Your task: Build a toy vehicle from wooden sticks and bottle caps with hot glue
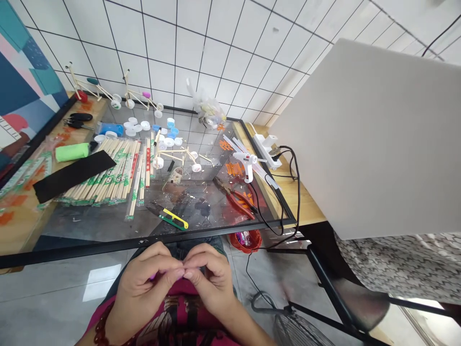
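Note:
Above my lap, in front of the table's near edge, my left hand (pixel 147 276) and my right hand (pixel 211 274) meet with thumbs and forefingers pinched together. A bit of purple material (pixel 153 277) shows between the fingers of my left hand. It runs towards the pinch, where the fingertips hide most of it, so its kind is unclear. Nearest on the glass tabletop lie yellow-and-green thread snips (pixel 167 216). Beyond them stands a small bicycle model (pixel 176 156) made of sticks with white bottle-cap wheels.
Wrapped chopsticks (pixel 104 178) are heaped at left under a black strip (pixel 74 177), beside a green roll (pixel 72 152). Bottle caps (pixel 167 134) and two more models (pixel 140 96) lie further back. At right are red-handled pliers (pixel 239 199), a corded glue gun (pixel 247 164) and a power strip (pixel 266 151).

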The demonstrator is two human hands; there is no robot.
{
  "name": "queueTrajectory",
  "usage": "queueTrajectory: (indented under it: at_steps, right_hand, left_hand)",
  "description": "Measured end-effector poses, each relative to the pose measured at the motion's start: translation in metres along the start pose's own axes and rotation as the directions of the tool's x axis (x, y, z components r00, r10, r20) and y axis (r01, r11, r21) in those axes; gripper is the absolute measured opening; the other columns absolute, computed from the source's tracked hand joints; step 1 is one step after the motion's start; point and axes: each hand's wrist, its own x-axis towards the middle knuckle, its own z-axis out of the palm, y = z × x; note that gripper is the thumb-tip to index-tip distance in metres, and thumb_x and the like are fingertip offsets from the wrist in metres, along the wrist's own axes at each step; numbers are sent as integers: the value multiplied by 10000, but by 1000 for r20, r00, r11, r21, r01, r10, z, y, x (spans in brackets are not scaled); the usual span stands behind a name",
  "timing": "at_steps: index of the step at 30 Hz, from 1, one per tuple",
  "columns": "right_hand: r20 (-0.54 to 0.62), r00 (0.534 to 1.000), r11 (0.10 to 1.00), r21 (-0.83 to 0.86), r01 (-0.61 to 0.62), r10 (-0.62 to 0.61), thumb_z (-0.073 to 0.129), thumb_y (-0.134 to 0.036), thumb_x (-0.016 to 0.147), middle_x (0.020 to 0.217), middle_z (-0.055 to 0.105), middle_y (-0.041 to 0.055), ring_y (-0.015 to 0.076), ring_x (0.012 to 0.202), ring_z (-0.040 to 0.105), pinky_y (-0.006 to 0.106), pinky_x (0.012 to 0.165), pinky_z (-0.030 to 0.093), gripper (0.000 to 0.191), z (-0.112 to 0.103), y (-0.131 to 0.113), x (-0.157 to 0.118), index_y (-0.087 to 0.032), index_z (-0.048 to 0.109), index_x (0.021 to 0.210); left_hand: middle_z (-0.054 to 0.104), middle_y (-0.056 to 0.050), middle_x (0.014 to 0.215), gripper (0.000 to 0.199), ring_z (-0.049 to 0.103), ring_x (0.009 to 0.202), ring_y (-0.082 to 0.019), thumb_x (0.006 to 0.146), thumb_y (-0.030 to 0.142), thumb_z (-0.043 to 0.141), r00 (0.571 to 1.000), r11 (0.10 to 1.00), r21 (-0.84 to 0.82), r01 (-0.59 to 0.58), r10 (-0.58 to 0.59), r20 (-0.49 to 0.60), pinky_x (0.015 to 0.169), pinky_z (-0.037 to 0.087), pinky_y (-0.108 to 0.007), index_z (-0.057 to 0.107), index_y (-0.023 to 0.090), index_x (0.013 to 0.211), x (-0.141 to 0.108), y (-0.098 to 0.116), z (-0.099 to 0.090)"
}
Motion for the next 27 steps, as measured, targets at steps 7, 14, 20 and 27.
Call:
queueTrajectory:
  at_steps: [7,14,20,27]
  right_hand:
    - [-10,999,999,-20,-45,45,759,-375,946,773,757,39,154,699,698,277,659,568,185,-6,1,0,-233,801,834]
    - [12,999,999,-1,-36,36,767,-368,940,747,746,31,146,675,686,269,643,557,168,-6,3,2,-238,810,842]
    - [16,999,998,-47,-37,38,814,-462,883,771,748,40,147,684,683,261,658,561,250,3,4,11,-214,793,859]
    - [-20,1000,999,-45,12,-13,769,-468,923,685,726,42,152,651,665,274,642,541,316,6,4,13,-202,748,755]
  left_hand:
    - [612,29,680,100,566,550,-71,845,162,769,998,997,-21,70,-70,0,512,457,-147,806,248,808,4,-3,-3]
    - [614,22,676,182,597,597,-88,908,158,704,1000,998,-63,18,-17,13,541,465,-155,836,281,924,-1,-8,-7]
    - [620,9,726,107,590,616,-105,909,253,726,993,993,-24,112,-113,-27,554,467,-185,828,282,895,-7,-15,-10]
    - [593,-1,726,103,563,650,-131,909,327,732,986,986,-44,161,-163,-38,578,464,-213,823,295,873,-12,-21,-12]
